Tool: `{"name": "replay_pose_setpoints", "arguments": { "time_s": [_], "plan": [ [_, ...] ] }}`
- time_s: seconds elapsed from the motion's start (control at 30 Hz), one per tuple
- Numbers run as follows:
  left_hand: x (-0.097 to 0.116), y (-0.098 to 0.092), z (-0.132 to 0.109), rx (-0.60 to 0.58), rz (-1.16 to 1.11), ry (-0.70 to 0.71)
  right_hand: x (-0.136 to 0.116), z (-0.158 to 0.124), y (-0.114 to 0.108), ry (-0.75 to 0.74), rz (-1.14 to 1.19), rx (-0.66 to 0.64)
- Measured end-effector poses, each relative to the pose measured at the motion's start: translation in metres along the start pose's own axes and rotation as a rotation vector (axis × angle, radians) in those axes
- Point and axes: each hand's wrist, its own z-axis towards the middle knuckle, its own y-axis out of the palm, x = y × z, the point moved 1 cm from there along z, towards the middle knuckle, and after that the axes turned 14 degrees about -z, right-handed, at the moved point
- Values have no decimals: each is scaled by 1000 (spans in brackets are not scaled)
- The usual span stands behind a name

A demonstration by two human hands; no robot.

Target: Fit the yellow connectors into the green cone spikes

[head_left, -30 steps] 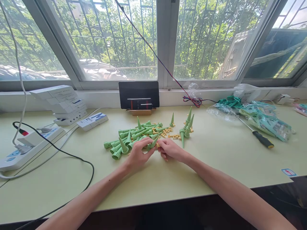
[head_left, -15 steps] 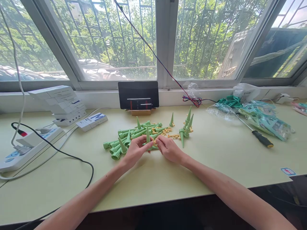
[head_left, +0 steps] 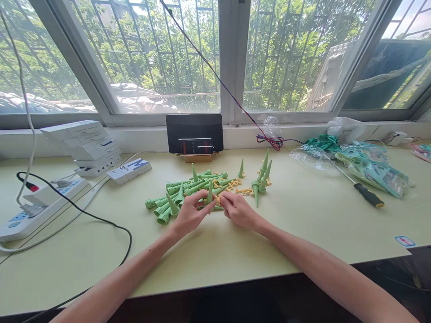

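- Centrally, a green spike [head_left: 209, 196] is gripped tip-up by the left hand [head_left: 190, 214], fingers closed around its lower end
- Its base is met by the right hand [head_left: 238, 210], fingertips bunched together; whether anything is pinched cannot be told
- Just behind both hands, a pile of spikes [head_left: 178, 190] is spread on the table [head_left: 303, 224], yellow pieces [head_left: 234, 183] scattered beside it
- A screwdriver [head_left: 368, 196] is laid well apart to the right

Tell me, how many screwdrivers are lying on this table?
1. The screwdriver lies on the table, at its right side, beside the plastic bags; others may be hidden under those.
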Motion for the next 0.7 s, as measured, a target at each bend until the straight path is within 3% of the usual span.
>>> {"name": "replay_pose_setpoints", "arguments": {
  "time_s": [0.4, 0.7],
  "plan": [
    [2, 0, -1, -33, 228, 176, 3, 1, -2, 152, 417, -238],
    [5, 1, -2, -79, 299, 257, 3, 3, -5, 214, 511, -312]
  ]
}}
